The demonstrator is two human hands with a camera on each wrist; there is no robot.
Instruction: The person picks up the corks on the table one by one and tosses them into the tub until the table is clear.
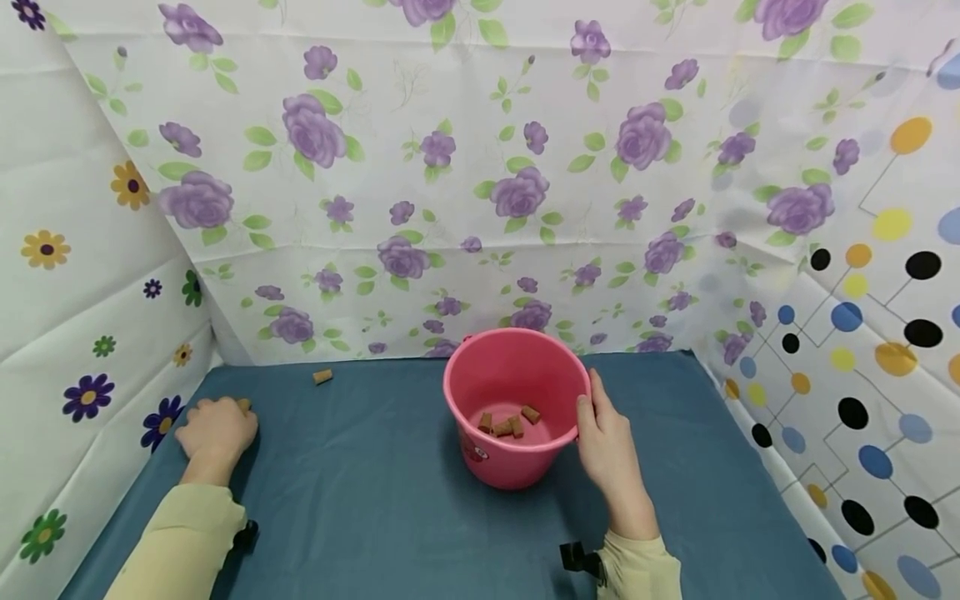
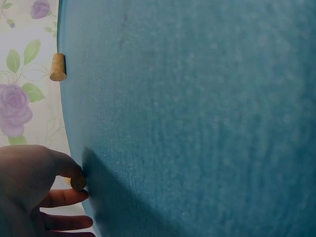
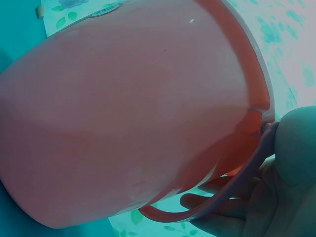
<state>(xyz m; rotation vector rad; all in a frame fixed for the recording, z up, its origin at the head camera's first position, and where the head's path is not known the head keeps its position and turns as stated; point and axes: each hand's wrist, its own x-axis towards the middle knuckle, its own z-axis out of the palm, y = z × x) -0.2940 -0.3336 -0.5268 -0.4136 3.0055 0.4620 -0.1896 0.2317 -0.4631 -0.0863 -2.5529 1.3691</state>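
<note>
At the left side of the blue cloth, my left hand (image 1: 216, 432) pinches a cork (image 2: 78, 182) between thumb and fingers, close to the surface. In the head view only a bit of that cork shows past the fingers. My right hand (image 1: 611, 450) grips the right edge of a pink bucket (image 1: 504, 468), thumb at the rim. The bucket's curved handle (image 3: 170, 216) crosses in front of the fingers in the right wrist view. Inside the bucket several corks (image 1: 530, 414) lie on the bottom. Another cork (image 1: 322, 377) lies on its side near the cloth's back edge.
A blue cloth (image 1: 360, 500) covers the work surface. Behind it hangs a white sheet with purple flowers (image 1: 465, 200). Patterned sheets close off the left side (image 1: 90, 317) and the right side (image 1: 870, 400).
</note>
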